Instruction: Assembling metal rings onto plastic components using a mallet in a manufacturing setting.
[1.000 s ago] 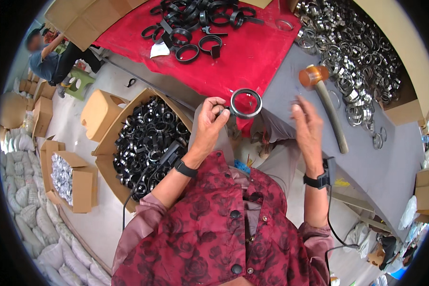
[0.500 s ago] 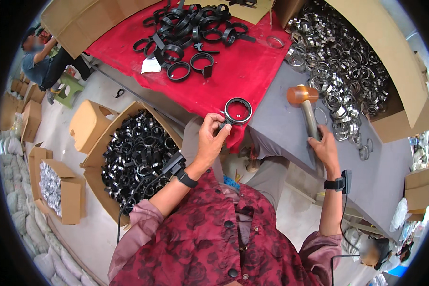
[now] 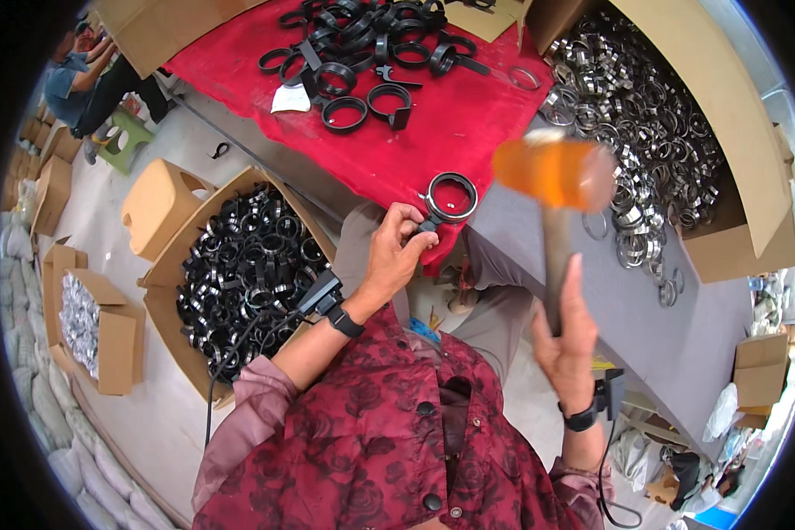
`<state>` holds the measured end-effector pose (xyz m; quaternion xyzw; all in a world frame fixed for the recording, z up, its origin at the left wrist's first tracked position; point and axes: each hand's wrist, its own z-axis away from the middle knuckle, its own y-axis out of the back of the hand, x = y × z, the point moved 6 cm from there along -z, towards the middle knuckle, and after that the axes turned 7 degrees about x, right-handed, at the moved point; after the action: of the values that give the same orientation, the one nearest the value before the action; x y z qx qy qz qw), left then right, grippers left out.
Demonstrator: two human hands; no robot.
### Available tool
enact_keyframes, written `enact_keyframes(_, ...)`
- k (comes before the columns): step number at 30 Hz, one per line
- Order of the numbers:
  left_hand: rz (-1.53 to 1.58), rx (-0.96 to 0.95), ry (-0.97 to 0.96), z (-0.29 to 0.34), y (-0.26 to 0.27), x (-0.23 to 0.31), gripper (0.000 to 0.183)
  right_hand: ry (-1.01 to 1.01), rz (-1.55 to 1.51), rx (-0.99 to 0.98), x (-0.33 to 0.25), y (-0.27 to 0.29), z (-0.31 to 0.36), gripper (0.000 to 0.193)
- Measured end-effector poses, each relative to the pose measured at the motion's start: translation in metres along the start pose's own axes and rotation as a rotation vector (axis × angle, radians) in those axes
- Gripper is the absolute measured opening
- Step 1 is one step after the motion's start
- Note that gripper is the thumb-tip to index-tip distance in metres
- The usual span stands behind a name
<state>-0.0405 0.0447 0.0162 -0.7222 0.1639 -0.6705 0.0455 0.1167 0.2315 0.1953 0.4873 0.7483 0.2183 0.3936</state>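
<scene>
My left hand [image 3: 395,256] pinches the short black stem of a round clamp-like ring [image 3: 450,218], which has a black outer band and a shiny silver inner edge. The ring lies at the near corner of the red cloth [image 3: 415,159]. In my right hand [image 3: 567,349] is the handle of a mallet [image 3: 552,174] with a translucent orange head, blurred by motion. Its head is raised to the right of the ring, apart from it. Farther back on the cloth sits a pile of similar black rings [image 3: 336,79], with a small white scrap [image 3: 290,98] beside it.
On the grey table [image 3: 645,353] at right, a tipped cardboard box [image 3: 731,252] spills many silver metal rings [image 3: 654,132]. A carton [image 3: 155,300] full of black rings stands low at left, near a tan stool [image 3: 161,208]. Another person [image 3: 84,84] is at far left.
My right hand has lifted the mallet off the grey table and swung it left toward the ring. My left hand keeps its grip on the ring. The whole view has shifted slightly.
</scene>
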Motion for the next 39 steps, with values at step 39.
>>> enact_keyframes(39, -0.183, -0.03, 0.015, 0.0, -0.002, 0.002, 0.023, -0.001, 0.034, -0.084, 0.003, -0.039, -0.036, 0.081)
